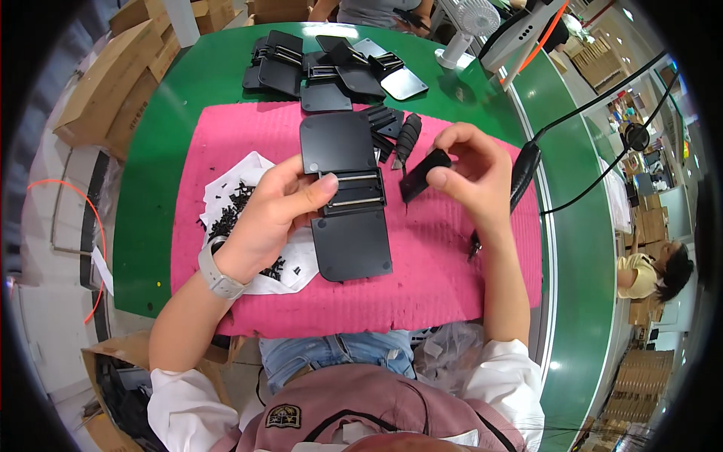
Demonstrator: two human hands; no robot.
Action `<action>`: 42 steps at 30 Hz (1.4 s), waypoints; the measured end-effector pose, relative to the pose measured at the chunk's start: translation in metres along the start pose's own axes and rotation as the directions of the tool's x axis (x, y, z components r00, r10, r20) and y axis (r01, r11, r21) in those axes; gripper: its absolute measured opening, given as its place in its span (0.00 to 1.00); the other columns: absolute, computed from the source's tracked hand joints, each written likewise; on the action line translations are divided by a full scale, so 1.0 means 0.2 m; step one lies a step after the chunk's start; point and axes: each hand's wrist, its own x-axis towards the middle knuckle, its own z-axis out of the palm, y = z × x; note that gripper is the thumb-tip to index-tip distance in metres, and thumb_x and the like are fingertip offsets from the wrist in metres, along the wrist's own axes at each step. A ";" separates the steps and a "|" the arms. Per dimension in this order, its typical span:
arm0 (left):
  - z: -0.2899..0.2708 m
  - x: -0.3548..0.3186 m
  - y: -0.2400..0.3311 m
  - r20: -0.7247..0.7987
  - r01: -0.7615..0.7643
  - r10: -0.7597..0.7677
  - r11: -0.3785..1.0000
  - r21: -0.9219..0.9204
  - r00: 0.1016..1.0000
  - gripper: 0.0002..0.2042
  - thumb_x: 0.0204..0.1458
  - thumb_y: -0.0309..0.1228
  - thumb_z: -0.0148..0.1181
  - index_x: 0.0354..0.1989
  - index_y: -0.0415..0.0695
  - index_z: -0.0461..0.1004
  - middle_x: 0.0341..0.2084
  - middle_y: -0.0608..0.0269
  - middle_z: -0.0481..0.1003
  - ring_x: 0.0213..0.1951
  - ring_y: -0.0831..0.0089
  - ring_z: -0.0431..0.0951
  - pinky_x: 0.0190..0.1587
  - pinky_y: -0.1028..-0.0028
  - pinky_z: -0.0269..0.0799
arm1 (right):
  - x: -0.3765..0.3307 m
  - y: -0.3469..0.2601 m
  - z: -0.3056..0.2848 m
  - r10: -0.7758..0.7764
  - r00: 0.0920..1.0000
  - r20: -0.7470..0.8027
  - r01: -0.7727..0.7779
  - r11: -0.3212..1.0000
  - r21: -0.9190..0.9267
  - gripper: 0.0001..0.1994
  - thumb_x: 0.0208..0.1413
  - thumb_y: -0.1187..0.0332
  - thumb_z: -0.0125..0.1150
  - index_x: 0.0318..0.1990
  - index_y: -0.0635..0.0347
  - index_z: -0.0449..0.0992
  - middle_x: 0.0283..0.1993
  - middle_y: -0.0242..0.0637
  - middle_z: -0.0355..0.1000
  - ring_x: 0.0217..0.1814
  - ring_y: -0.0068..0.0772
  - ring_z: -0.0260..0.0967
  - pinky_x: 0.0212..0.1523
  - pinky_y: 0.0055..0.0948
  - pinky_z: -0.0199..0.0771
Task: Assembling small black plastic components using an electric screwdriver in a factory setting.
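Observation:
A black hinged assembly of two flat plates (pixel 350 245) lies on the pink mat (pixel 444 271), with a metal hinge bar at its middle. My left hand (pixel 275 207) presses its thumb onto the left end of that hinge. My right hand (pixel 471 169) holds a small black rectangular part (pixel 423 176) just to the right of the hinge, lifted off the mat. A black screwdriver-like tool (pixel 407 138) lies on the mat behind the assembly.
A white sheet with several small black screws (pixel 235 211) sits left of the assembly. More black plates (pixel 331 68) are piled at the far side of the green table (pixel 162 188). A black powered driver with cable (pixel 525 172) hangs at right. Cardboard boxes (pixel 113 90) stand at left. Another person sits at far right.

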 end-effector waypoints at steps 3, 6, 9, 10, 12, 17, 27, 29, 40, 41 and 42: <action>0.00 0.00 -0.03 -0.004 0.022 -0.022 1.000 0.012 1.000 0.18 0.55 0.36 0.57 0.49 0.39 0.68 0.38 0.66 0.73 0.37 0.82 0.72 0.39 0.80 0.69 | -0.03 0.04 0.10 -0.293 0.955 0.047 0.292 0.956 0.029 0.18 0.37 0.76 0.72 0.36 0.63 0.70 0.37 0.35 0.69 0.40 0.25 0.70 0.37 0.21 0.74; 0.02 -0.01 -0.02 0.017 0.044 -0.044 0.999 0.009 0.999 0.20 0.55 0.39 0.58 0.50 0.39 0.68 0.37 0.67 0.72 0.34 0.84 0.70 0.36 0.81 0.67 | -0.01 0.04 0.16 -0.512 0.828 0.229 0.559 0.787 -0.261 0.15 0.34 0.74 0.73 0.29 0.63 0.72 0.34 0.39 0.69 0.38 0.34 0.70 0.36 0.26 0.72; 0.01 -0.01 -0.03 0.081 -0.003 0.000 0.999 0.033 0.997 0.21 0.56 0.40 0.57 0.52 0.38 0.67 0.39 0.66 0.72 0.38 0.83 0.71 0.41 0.81 0.68 | 0.00 0.04 0.14 -0.508 0.804 0.311 0.588 0.758 -0.283 0.14 0.32 0.72 0.73 0.27 0.61 0.72 0.33 0.38 0.69 0.38 0.38 0.69 0.36 0.29 0.71; 0.01 -0.01 -0.02 0.076 -0.003 0.000 0.999 0.036 0.997 0.21 0.56 0.40 0.57 0.52 0.38 0.67 0.39 0.66 0.72 0.38 0.83 0.71 0.41 0.81 0.68 | 0.00 0.03 0.12 -0.511 0.789 0.341 0.608 0.727 -0.318 0.14 0.32 0.72 0.72 0.28 0.61 0.72 0.33 0.38 0.69 0.38 0.38 0.69 0.37 0.30 0.70; 0.01 -0.01 0.00 0.152 -0.022 0.019 1.000 0.015 0.988 0.21 0.57 0.38 0.56 0.52 0.36 0.66 0.42 0.64 0.72 0.42 0.81 0.72 0.45 0.79 0.69 | 0.01 0.01 0.12 -0.515 0.772 0.373 0.631 0.696 -0.344 0.14 0.32 0.71 0.72 0.28 0.60 0.72 0.33 0.37 0.69 0.39 0.39 0.68 0.37 0.31 0.70; 0.00 -0.01 -0.03 0.179 -0.019 0.018 1.000 0.005 0.984 0.20 0.57 0.36 0.55 0.53 0.35 0.65 0.43 0.62 0.73 0.42 0.80 0.73 0.46 0.78 0.69 | 0.00 0.01 0.13 -0.519 0.735 0.437 0.667 0.670 -0.326 0.14 0.32 0.72 0.72 0.28 0.61 0.73 0.35 0.39 0.70 0.37 0.40 0.69 0.34 0.31 0.71; 0.01 -0.01 -0.05 0.122 0.000 0.004 0.999 -0.036 0.993 0.21 0.57 0.39 0.57 0.51 0.34 0.66 0.40 0.62 0.74 0.40 0.80 0.74 0.42 0.78 0.71 | 0.00 0.01 0.14 -0.561 0.733 0.384 0.674 0.674 -0.303 0.14 0.30 0.74 0.73 0.28 0.65 0.74 0.35 0.44 0.74 0.34 0.38 0.73 0.34 0.28 0.74; 0.00 0.00 -0.07 0.129 -0.010 0.013 1.000 -0.024 0.992 0.21 0.56 0.39 0.57 0.50 0.35 0.66 0.40 0.62 0.74 0.40 0.80 0.74 0.42 0.78 0.71 | 0.00 0.00 0.15 -0.576 0.690 0.438 0.721 0.604 -0.341 0.14 0.30 0.73 0.72 0.27 0.64 0.74 0.36 0.43 0.73 0.33 0.38 0.72 0.32 0.28 0.73; -0.03 0.00 -0.10 0.181 -0.136 0.120 0.988 0.076 0.976 0.16 0.56 0.36 0.58 0.46 0.37 0.71 0.35 0.66 0.75 0.37 0.82 0.74 0.37 0.80 0.71 | -0.04 -0.04 0.20 -0.431 0.723 0.540 0.688 0.519 -0.507 0.16 0.29 0.72 0.72 0.30 0.62 0.74 0.38 0.41 0.72 0.34 0.42 0.70 0.31 0.32 0.72; -0.04 -0.02 -0.08 0.185 -0.114 0.088 0.985 0.133 0.979 0.16 0.56 0.36 0.58 0.46 0.37 0.71 0.35 0.65 0.75 0.36 0.81 0.74 0.38 0.80 0.71 | -0.05 -0.06 0.22 -0.438 0.722 0.536 0.688 0.534 -0.491 0.15 0.29 0.73 0.72 0.28 0.63 0.74 0.37 0.42 0.72 0.32 0.42 0.70 0.29 0.32 0.72; -0.06 -0.05 -0.06 0.175 -0.092 0.058 0.977 0.193 0.983 0.16 0.56 0.37 0.57 0.45 0.36 0.71 0.35 0.65 0.75 0.36 0.81 0.74 0.38 0.80 0.70 | -0.06 -0.07 0.23 -0.448 0.708 0.546 0.701 0.540 -0.466 0.15 0.29 0.73 0.72 0.28 0.63 0.74 0.37 0.42 0.72 0.32 0.42 0.70 0.29 0.32 0.72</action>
